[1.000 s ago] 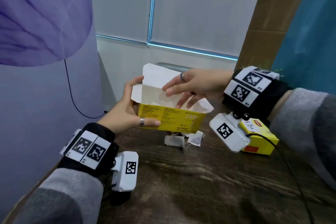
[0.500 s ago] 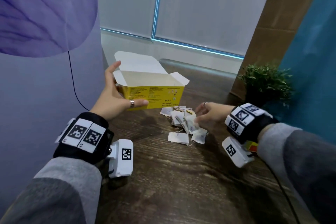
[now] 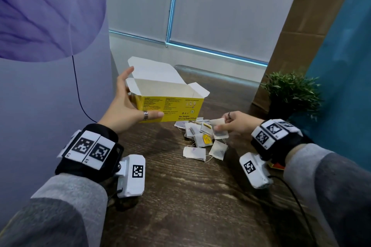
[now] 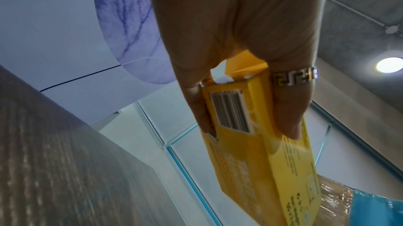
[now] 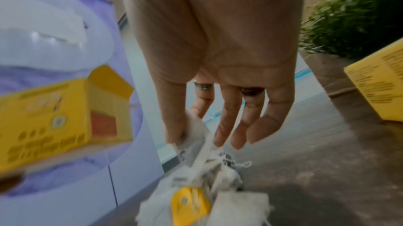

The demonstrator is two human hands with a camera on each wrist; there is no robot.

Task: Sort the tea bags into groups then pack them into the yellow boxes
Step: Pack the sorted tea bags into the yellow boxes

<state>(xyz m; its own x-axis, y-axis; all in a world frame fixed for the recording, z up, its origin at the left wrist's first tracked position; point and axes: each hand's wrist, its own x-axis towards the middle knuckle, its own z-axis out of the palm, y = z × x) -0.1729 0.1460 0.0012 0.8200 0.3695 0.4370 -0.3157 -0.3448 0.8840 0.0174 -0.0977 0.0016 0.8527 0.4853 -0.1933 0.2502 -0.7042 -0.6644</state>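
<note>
R hand [image 3: 235, 124] out of the open yellow box [image 3: 170, 106], where its fingers were 1 s ago; down at the tea bag pile [image 3: 202, 136] on the counter [image 3: 190, 196]. Reached the pile by 0.5 s ago, now pinches one white tea bag [image 3: 219, 129] w/ thumb + fingers, raised just over the rest. L hand [image 3: 128, 106] moved the box from centre of view to the left, off the pile, which now shows in full.
</note>
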